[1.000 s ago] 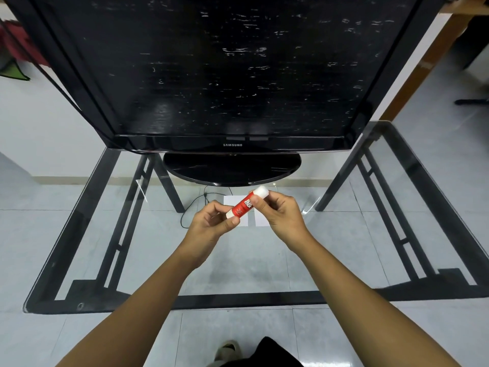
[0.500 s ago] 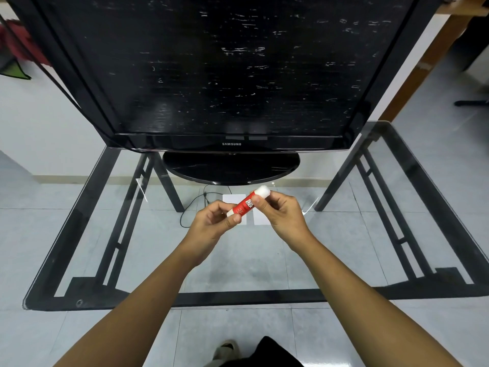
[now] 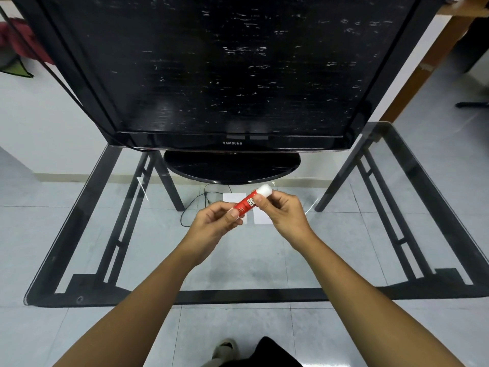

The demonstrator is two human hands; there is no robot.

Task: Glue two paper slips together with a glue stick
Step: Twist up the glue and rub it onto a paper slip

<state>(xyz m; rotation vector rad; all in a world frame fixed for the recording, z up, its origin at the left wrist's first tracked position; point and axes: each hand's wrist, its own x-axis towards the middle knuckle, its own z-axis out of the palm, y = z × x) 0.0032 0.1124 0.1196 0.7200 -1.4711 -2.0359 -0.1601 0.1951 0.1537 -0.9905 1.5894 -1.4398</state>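
Red glue stick (image 3: 247, 203) pinched between left hand (image 3: 214, 225) and right hand (image 3: 284, 211), white cap end angled up-right.

One glue stick (image 3: 248, 203), seemingly two paper slips (image 3: 260, 215), one television (image 3: 227, 70), one glass table (image 3: 79, 260).

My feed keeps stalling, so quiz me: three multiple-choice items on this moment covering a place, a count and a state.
1. Where do the white paper slips lie?
A on the clear glass table
B on the floor
C on the television stand

2. How many slips show?
A one
B two
C four

3. The red glue stick's white cap is
A off
B on
C lying on the table

Key: 1 A, the slips lie on the glass table behind the hands. 2 B, two lie side by side. 3 B, the cap tops the glue stick, held by left hand and right hand.
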